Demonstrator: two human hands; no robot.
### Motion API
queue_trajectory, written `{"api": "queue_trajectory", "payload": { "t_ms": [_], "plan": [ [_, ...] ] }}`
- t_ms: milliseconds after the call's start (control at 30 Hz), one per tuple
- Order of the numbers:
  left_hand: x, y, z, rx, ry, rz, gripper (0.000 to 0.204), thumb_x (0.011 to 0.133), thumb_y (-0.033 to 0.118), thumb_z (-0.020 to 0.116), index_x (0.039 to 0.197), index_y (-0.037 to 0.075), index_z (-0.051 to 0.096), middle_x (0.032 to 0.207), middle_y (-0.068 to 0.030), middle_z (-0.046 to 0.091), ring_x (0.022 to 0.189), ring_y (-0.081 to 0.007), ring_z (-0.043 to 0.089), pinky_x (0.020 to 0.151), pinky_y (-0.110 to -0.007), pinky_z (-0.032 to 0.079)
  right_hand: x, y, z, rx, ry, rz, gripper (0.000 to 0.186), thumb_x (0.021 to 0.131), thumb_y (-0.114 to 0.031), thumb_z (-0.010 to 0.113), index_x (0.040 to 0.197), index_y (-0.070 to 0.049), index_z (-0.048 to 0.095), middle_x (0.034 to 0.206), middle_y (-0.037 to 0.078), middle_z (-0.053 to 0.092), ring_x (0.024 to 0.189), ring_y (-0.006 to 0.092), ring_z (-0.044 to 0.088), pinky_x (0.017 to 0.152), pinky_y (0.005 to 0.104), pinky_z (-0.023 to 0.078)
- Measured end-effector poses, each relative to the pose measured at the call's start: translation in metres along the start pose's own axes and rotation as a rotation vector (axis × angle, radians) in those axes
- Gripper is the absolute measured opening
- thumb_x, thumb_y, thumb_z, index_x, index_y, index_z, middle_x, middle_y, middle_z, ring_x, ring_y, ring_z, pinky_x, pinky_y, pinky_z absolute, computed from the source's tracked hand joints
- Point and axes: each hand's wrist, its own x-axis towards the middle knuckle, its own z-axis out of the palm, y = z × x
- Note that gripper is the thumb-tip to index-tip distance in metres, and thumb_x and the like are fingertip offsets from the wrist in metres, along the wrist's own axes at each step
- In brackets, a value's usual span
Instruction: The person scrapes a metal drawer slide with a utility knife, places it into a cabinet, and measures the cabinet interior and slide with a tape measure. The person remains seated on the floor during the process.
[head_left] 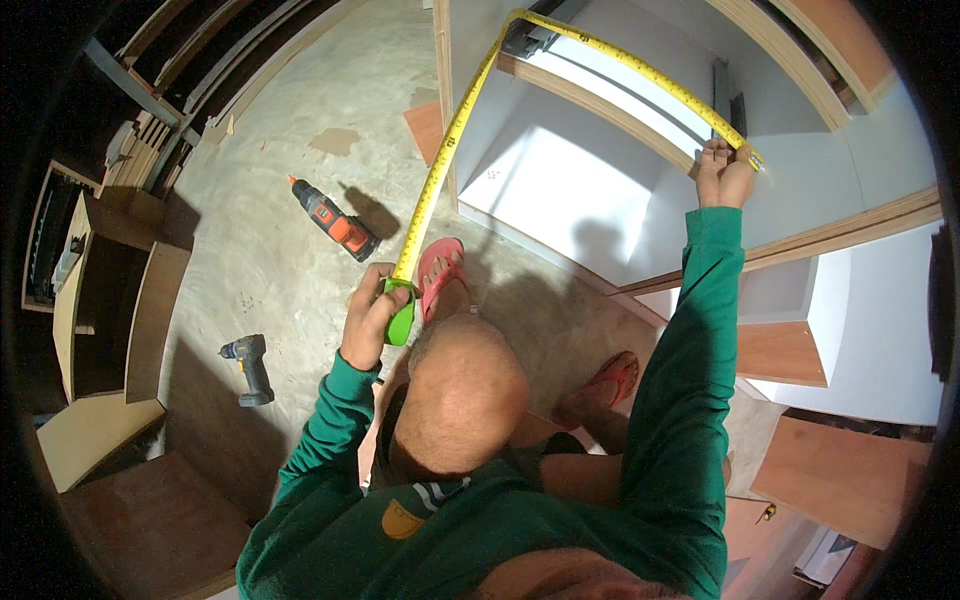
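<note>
My left hand (375, 315) grips the green case of a tape measure (402, 310). Its yellow blade (445, 165) runs up from the case, bends at the upper left of a white-lined plywood cabinet (540, 190), and crosses its upper part to my right hand (725, 175). That hand's fingers are closed on the blade's end near the cabinet's right inner side. A wooden rail (600, 100) spans the cabinet beneath the blade, beside dark metal slides (525, 40). A pink sandal (440, 275) is on my foot just right of the tape case.
An orange and black drill (340, 225) and a grey and black drill (247, 365) lie on the concrete floor (280, 120) to my left. Wooden boxes and boards (150, 310) line the left side. White and plywood panels (850, 470) stand at the right.
</note>
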Motion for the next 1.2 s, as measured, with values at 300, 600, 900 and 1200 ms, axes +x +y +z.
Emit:
{"api": "queue_trajectory", "payload": {
  "t_ms": [300,600,900,1200],
  "plan": [
    [0.017,0.007,-0.004,-0.084,-0.028,-0.064,0.042,0.092,0.031,0.055,0.124,0.005,0.051,0.101,-0.0105,0.069,0.074,-0.0159,0.063,0.057,-0.028,0.051,0.003,0.000,-0.003,0.005,0.016,0.029,0.024,0.111,-0.022,0.045,0.113,0.002,0.041,0.101,0.012,0.045,0.086,0.0226,0.054,0.077,0.0374,0.055],
    [0.020,0.005,-0.006,-0.042,-0.023,-0.056,0.042,0.092,0.032,0.056,0.124,0.005,0.050,0.100,-0.0102,0.069,0.073,-0.0151,0.063,0.057,-0.028,0.051,0.003,0.000,-0.003,-0.024,0.004,0.007,0.027,0.112,-0.022,0.042,0.115,0.004,0.044,0.098,0.013,0.048,0.084,0.0221,0.056,0.075,0.0367,0.056],
    [0.022,0.003,-0.007,-0.011,-0.020,-0.043,0.041,0.092,0.031,0.056,0.123,0.006,0.050,0.099,-0.0092,0.069,0.075,-0.0145,0.062,0.057,-0.027,0.050,0.004,-0.001,-0.004,0.024,0.017,0.051,0.025,0.112,-0.021,0.044,0.115,0.004,0.044,0.099,0.014,0.050,0.085,0.0225,0.057,0.075,0.0368,0.056],
    [0.019,0.006,-0.007,-0.020,-0.018,-0.039,0.042,0.092,0.033,0.057,0.122,0.005,0.051,0.100,-0.0095,0.070,0.076,-0.0144,0.063,0.059,-0.028,0.050,0.001,0.000,-0.004,-0.015,0.006,0.035,0.024,0.111,-0.020,0.046,0.113,0.003,0.045,0.097,0.013,0.051,0.086,0.0219,0.056,0.080,0.0383,0.055]
  ]
}}
